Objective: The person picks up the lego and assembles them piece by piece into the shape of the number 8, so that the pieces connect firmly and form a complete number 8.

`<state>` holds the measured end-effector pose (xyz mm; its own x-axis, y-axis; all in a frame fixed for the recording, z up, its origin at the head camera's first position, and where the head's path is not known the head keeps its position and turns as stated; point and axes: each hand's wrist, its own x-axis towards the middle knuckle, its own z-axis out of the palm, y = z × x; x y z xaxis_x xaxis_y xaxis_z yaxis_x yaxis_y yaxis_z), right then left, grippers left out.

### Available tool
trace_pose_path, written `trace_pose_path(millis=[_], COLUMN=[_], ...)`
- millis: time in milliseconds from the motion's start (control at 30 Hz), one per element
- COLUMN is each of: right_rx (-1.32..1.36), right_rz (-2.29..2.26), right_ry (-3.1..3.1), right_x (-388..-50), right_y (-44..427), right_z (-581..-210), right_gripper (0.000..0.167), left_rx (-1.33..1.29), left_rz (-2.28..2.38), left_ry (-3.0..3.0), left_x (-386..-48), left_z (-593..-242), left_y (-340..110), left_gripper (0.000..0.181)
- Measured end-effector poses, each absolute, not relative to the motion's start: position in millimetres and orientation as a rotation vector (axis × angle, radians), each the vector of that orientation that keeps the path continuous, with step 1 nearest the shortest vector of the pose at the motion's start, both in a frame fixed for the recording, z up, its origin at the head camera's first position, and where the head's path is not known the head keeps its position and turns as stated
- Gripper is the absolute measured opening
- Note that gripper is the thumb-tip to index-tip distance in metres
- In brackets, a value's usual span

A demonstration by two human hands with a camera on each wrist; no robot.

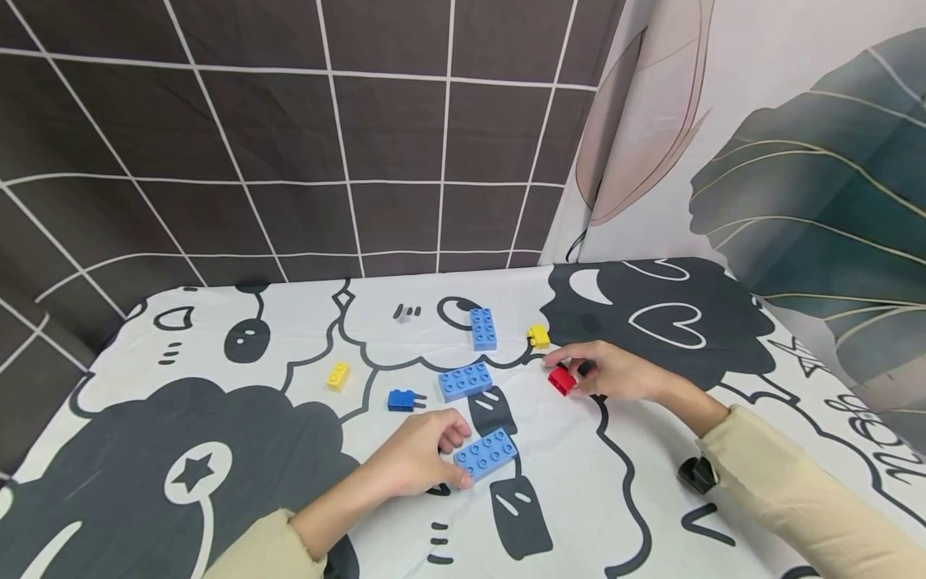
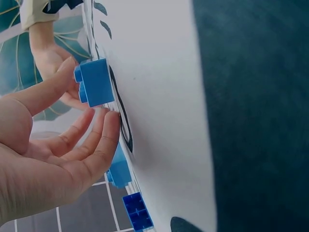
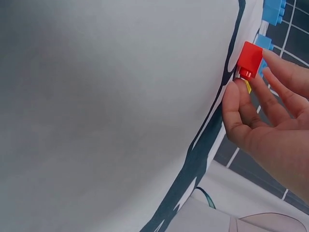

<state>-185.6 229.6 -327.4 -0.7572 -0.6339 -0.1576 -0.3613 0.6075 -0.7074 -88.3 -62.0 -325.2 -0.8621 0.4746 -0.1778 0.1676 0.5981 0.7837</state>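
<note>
In the head view my left hand (image 1: 415,454) is around the left end of a light blue brick (image 1: 486,454), thumb at its near corner and fingers slightly bent beside it. The left wrist view shows the fingers of this hand (image 2: 63,140) just below the brick (image 2: 96,82), with the thumb close to its studs. My right hand (image 1: 615,370) is at a small red brick (image 1: 561,380), its thumb against one side and its index finger stretched past the far side. From the right wrist, the hand (image 3: 270,106) has spread, bent fingers around the red brick (image 3: 250,59).
Beyond my hands lie two more light blue bricks (image 1: 465,381) (image 1: 483,329), a dark blue piece with prongs (image 1: 405,400), a yellow brick (image 1: 338,376) at the left and a yellow piece (image 1: 538,336) at the right. A dark gridded cloth (image 1: 391,129) hangs behind the table.
</note>
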Motion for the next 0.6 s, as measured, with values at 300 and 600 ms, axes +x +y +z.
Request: trace_pose_path(millis=[300, 600], right_rx=[-0.757, -0.737], right_rz=[-0.956, -0.936], right_ry=[2.439, 2.458], right_x=[-187.1, -187.0], right_y=[228.2, 228.3], right_z=[-328.2, -328.8], right_gripper=[0.046, 0.044], left_rx=[0.508, 0.533], left_rz=[1.119, 1.109], left_ry=[2.48, 2.486], left_x=[-89.1, -93.0], left_z=[-326.7, -327.7], left_y=[-60.0, -62.2], left_gripper=[0.034, 0.028])
